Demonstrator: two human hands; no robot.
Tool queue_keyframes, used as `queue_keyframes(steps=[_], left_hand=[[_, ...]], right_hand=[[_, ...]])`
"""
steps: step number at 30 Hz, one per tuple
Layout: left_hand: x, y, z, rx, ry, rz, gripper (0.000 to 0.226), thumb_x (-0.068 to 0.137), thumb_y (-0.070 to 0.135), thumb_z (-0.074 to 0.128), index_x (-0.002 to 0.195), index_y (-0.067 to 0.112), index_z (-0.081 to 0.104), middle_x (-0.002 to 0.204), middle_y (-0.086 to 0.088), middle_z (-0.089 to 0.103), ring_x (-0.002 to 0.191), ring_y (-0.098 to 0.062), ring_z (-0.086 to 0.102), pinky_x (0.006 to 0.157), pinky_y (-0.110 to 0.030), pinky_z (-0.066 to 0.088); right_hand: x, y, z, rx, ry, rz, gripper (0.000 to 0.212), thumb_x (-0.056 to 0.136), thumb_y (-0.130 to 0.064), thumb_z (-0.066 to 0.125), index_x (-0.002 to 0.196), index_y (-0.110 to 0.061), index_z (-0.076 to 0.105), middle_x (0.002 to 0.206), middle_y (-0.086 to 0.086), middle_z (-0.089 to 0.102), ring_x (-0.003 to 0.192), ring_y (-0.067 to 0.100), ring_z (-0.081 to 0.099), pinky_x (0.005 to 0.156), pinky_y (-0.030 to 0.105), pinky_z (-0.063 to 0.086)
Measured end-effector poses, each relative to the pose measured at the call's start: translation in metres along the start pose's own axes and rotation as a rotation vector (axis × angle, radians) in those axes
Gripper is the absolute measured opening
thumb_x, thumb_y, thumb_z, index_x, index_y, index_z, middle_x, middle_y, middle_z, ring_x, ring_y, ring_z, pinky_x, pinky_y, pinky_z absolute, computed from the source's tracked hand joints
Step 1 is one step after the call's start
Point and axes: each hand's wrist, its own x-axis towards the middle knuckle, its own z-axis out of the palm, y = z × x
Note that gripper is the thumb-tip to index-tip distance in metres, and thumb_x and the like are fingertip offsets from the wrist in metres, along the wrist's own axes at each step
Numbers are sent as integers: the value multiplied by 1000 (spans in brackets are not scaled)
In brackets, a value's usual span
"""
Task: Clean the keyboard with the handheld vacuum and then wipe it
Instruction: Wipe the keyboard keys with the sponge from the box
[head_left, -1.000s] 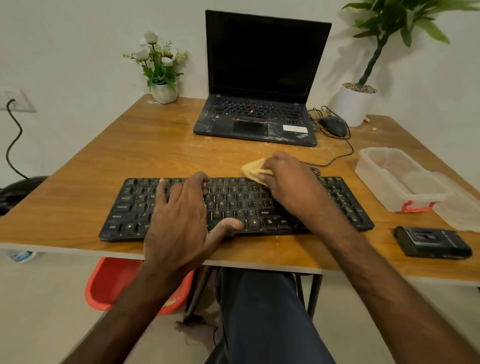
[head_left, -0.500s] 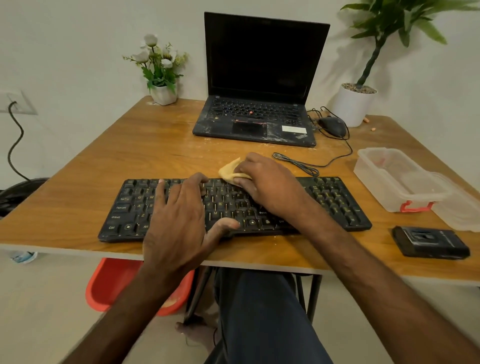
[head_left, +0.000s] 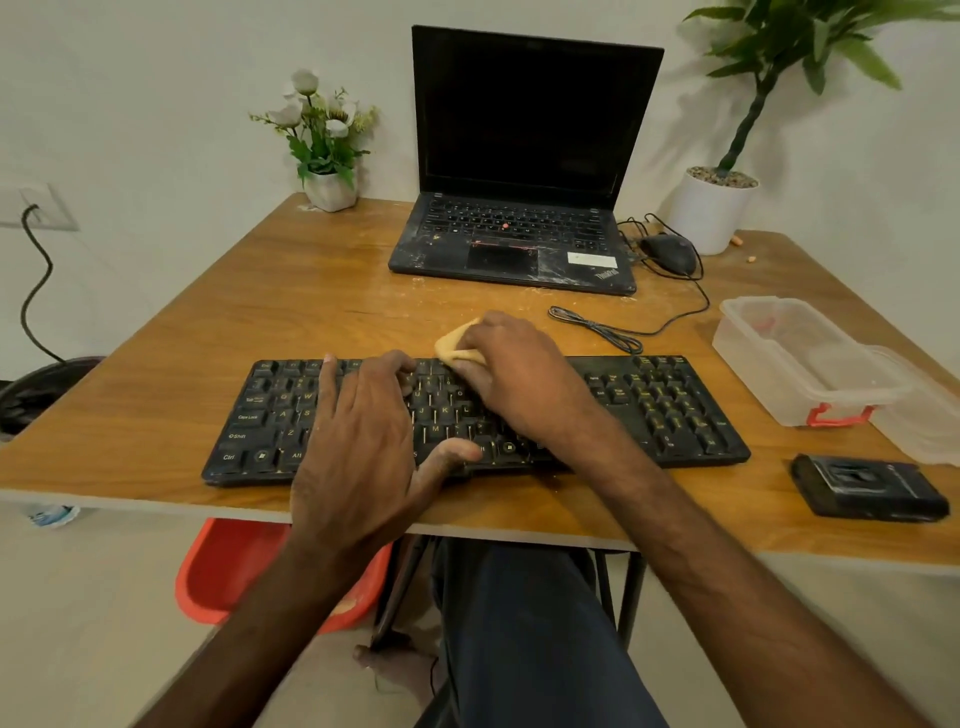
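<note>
A black keyboard (head_left: 670, 410) with yellow lettering lies along the near edge of the wooden table (head_left: 218, 332). My left hand (head_left: 363, 447) rests flat on the keyboard's left half, fingers spread, thumb on the front row. My right hand (head_left: 514, 379) presses a small yellow cloth (head_left: 451, 347) onto the upper middle keys; only a corner of the cloth shows past my fingers. A black handheld vacuum (head_left: 867, 488) lies on the table at the right, past the keyboard's end.
An open black laptop (head_left: 519, 156) stands at the back, with a mouse (head_left: 670, 252) and coiled cable (head_left: 597, 327) beside it. A clear plastic box (head_left: 800, 358) sits at the right. Two potted plants (head_left: 324, 145) stand at the back corners. A red bin (head_left: 228, 571) is under the table.
My right hand has slid the yellow cloth leftward along the upper keys, towards my left hand. My left hand has stayed in place.
</note>
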Motion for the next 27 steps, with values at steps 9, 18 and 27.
queue_keyframes(steps=[9, 18, 27], left_hand=[[1, 0, -1, 7, -17, -28, 87, 90, 83, 12, 121, 8, 44, 106, -4, 55, 107, -21, 57, 122, -56, 18], [1, 0, 1, 33, -30, -1, 88, 92, 81, 16, 121, 4, 48, 106, -10, 59, 108, -26, 58, 119, -57, 25], [3, -42, -30, -5, -94, -26, 99, 79, 91, 27, 138, 12, 40, 129, -10, 54, 118, -23, 49, 105, -44, 37]], right_hand=[[-2, 14, -12, -125, -37, 12, 26, 97, -30, 57, 116, -13, 65, 105, 0, 57, 91, 11, 49, 78, 23, 36], [-8, -10, 0, -13, 10, 55, 26, 98, -27, 56, 120, -15, 63, 113, -1, 56, 99, 11, 49, 81, 23, 36], [-23, 1, 13, -8, 99, 113, 35, 99, -30, 54, 131, -18, 58, 118, 1, 49, 107, 13, 40, 91, 26, 36]])
